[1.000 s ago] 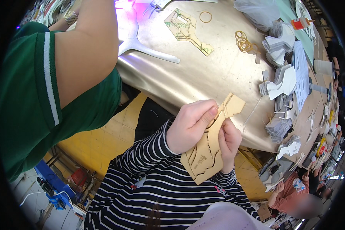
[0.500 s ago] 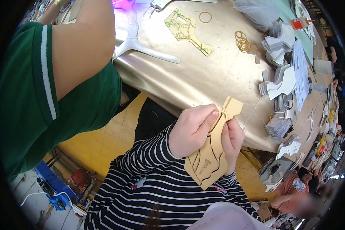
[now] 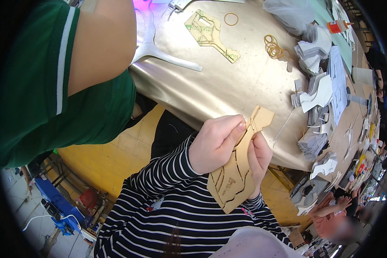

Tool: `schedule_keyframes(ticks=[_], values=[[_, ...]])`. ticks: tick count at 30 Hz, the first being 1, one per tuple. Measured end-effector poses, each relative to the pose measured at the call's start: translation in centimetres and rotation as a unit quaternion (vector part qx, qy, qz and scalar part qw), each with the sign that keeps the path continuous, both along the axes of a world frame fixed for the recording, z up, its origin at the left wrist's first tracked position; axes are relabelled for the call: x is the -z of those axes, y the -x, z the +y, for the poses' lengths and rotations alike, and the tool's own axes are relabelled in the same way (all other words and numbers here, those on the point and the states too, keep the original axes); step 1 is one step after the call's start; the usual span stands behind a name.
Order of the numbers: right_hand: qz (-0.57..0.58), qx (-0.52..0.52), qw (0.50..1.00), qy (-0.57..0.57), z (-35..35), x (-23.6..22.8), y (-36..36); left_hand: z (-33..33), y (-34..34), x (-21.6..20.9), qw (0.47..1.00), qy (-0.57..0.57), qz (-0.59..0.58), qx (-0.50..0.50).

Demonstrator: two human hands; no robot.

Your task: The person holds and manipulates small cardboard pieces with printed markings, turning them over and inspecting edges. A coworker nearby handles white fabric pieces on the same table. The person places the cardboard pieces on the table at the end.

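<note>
Just off the table's near edge, both my hands hold a tan template board (image 3: 233, 179) with curved slots cut through it and small print on its face. My left hand (image 3: 216, 144) is closed round its left edge, thumb pressed near the narrow upper part. From the right, my right hand (image 3: 259, 160) grips the opposite edge, its fingertips partly hidden behind the board. The board is tilted, narrow end pointing up and to the right. A second template (image 3: 211, 35), yellowish with green print, lies on the table beyond my hands.
A rubber band (image 3: 231, 19) and a heap of rubber bands (image 3: 274, 48) lie on the gold-coloured table (image 3: 245, 81). Stacks of cut white pieces (image 3: 316, 92) line the right side, near a red-labelled glue bottle (image 3: 337, 26). A co-worker's arm (image 3: 101, 47) reaches in at left.
The co-worker's arm and green sleeve at left have shifted slightly right. My hands and the template board have barely moved, with the board's upper end slightly raised.
</note>
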State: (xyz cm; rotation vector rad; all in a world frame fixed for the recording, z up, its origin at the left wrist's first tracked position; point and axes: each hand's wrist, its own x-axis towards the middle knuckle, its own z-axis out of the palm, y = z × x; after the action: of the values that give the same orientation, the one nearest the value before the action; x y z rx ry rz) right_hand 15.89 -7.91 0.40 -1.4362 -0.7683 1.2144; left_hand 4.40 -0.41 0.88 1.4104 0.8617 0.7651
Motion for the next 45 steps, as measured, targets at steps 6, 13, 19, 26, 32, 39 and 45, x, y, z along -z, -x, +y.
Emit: schedule_keyframes(ticks=[6, 13, 19, 26, 32, 39, 45], values=[[0.029, 0.049, 0.998, 0.008, 0.5, -0.6, 0.5, -0.1, -0.3, -0.5, 1.0, -0.006, 0.013, -0.004], [-0.142, -0.151, 0.977, -0.052, 1.0, -1.1, -2.6, 0.2, 0.7, -1.2, 0.992, 0.119, -0.009, 0.039], [0.009, -0.135, 0.991, 0.018, 0.7, -1.5, -2.7, 0.3, 0.6, -0.9, 0.997, 0.069, -0.015, 0.036], [0.107, -0.016, 0.994, 0.028, 0.5, -1.6, -0.7, 0.0, 0.3, -0.1, 0.999, -0.03, 0.014, 0.013], [0.135, 0.068, 0.989, 0.011, 0.6, -0.8, 0.6, -0.1, -0.3, -0.3, 0.999, -0.036, 0.01, -0.008], [-0.047, -0.157, 0.986, -0.038, 1.2, -0.5, -2.7, 0.5, 0.7, -0.8, 0.996, 0.079, 0.007, 0.037], [0.099, -0.056, 0.993, 0.013, 0.6, -0.7, -1.5, 0.4, 0.4, 0.1, 1.0, -0.003, -0.003, 0.017]])
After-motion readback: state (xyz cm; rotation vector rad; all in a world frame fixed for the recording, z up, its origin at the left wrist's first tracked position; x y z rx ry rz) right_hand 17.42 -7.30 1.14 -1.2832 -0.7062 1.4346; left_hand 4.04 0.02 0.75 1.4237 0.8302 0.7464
